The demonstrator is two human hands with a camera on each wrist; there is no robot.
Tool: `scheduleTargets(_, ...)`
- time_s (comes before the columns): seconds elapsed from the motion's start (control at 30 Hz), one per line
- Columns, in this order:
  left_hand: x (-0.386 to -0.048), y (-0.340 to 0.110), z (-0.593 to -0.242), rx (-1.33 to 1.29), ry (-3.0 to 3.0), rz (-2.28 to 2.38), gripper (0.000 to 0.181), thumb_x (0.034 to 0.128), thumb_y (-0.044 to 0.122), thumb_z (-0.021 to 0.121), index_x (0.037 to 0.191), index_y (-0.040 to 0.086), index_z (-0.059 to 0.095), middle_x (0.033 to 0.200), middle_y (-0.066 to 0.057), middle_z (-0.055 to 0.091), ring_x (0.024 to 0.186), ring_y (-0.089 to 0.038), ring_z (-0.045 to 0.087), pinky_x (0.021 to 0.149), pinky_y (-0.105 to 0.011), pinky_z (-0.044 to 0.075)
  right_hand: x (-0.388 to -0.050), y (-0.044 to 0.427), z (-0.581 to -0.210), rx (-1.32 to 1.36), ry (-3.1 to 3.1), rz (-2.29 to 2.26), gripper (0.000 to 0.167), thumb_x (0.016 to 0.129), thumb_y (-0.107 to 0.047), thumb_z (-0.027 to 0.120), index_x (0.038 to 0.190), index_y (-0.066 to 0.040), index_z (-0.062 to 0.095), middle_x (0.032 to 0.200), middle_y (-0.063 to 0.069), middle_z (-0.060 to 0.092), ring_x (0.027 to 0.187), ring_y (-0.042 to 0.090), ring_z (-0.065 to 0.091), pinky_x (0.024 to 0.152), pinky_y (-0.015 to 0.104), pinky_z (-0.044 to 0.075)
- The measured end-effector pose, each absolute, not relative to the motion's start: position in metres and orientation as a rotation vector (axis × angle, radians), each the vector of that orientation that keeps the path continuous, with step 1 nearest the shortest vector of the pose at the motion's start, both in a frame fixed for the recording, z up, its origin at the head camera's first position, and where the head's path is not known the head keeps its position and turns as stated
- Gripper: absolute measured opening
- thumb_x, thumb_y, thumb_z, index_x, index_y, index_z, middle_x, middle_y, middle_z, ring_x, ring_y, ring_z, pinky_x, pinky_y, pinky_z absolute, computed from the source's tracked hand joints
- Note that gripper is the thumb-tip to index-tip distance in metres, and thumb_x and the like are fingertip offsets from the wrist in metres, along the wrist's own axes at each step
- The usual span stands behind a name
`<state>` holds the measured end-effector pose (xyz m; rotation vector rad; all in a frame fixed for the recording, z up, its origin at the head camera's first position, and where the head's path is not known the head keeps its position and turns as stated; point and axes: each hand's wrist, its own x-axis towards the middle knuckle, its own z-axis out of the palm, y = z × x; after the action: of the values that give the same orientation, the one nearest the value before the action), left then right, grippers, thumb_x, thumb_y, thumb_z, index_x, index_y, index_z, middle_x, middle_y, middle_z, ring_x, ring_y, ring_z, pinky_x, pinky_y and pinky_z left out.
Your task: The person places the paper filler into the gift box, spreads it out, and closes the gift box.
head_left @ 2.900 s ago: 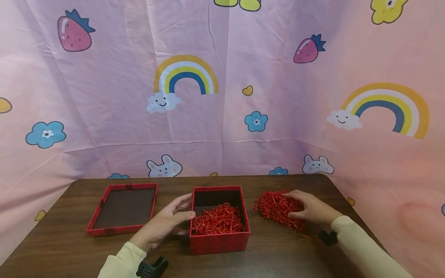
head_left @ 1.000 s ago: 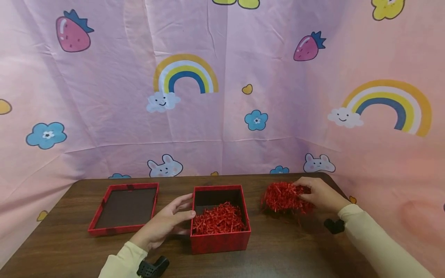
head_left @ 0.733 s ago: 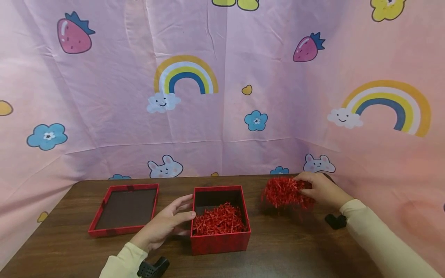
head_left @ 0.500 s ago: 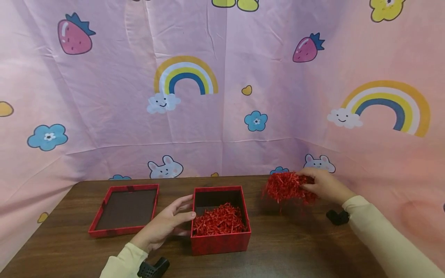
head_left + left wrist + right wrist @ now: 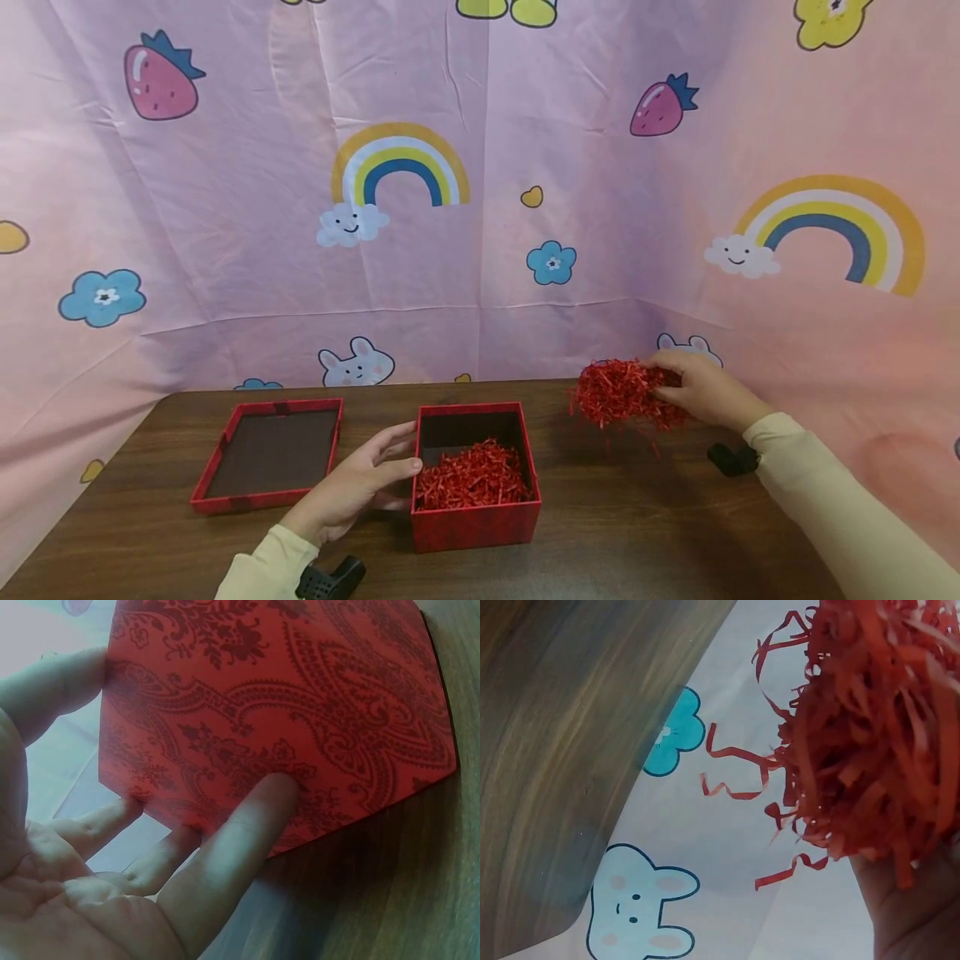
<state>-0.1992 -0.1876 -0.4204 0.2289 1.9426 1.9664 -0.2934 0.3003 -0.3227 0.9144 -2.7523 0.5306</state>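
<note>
A red patterned box (image 5: 476, 527) stands open-topped on the table, with red shredded paper (image 5: 480, 475) inside. My left hand (image 5: 352, 483) rests on the box's left side, fingers spread; in the left wrist view its fingertips touch the patterned wall (image 5: 247, 697). Held above the table at the right is a clump of red shredded paper (image 5: 618, 392), pinched by my right hand (image 5: 708, 387). Loose strands hang from the clump (image 5: 877, 735) in the right wrist view, where it covers most of the fingers.
A shallow red-rimmed lid (image 5: 247, 502) with a dark inside lies on the brown wooden table (image 5: 615, 542), left of the box. Behind the table hangs a pink and lilac cloth (image 5: 247, 208) with rainbows, strawberries and flowers.
My right hand has taken hold of the right-hand paper clump and lifted it off the table, up and slightly right. My left hand and the box have stayed in place.
</note>
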Motion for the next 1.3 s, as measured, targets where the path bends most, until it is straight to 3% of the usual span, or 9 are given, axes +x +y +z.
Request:
scheduleTargets(0.17, -0.200, -0.188, -0.421, 0.235, 1.943, 1.969, 0.079, 0.1019, 0.026, 0.066, 0.164, 0.010, 0.019, 0.168, -0.029, 0.015, 0.139, -0.049, 0.046, 0.092, -0.060, 0.056, -0.294, 0.301, -0.321, 0.904, -2.759, 0.541, 0.028, 0.090, -0.001, 0.076, 0.117, -0.008, 0.074, 0.106, 0.002, 0.074, 0.095, 0.017, 0.067, 0.079, 0.037, 0.058)
scheduleTargets(1.1, -0.198, -0.190, -0.419, 0.263, 1.939, 1.959, 0.082, 0.1022, 0.026, 0.066, 0.165, 0.012, 0.017, 0.169, -0.028, 0.012, 0.141, -0.050, 0.043, 0.093, -0.059, 0.056, -0.289, 0.290, -0.301, 1.074, -2.526, 0.497, 0.036, 0.082, 0.010, 0.080, 0.110, -0.011, 0.074, 0.102, -0.002, 0.074, 0.091, 0.015, 0.068, 0.074, 0.034, 0.058)
scheduleTargets(1.3, -0.199, -0.190, -0.419, 0.245, 1.938, 1.958, 0.084, 0.1013, 0.027, 0.068, 0.166, 0.016, 0.016, 0.167, -0.030, 0.013, 0.138, -0.045, 0.049, 0.093, -0.058, 0.056, -0.286, 0.285, -0.296, 1.115, -2.484, 0.516, 0.039, 0.081, 0.012, 0.079, 0.110, -0.012, 0.073, 0.102, -0.004, 0.073, 0.091, 0.009, 0.066, 0.073, 0.031, 0.057)
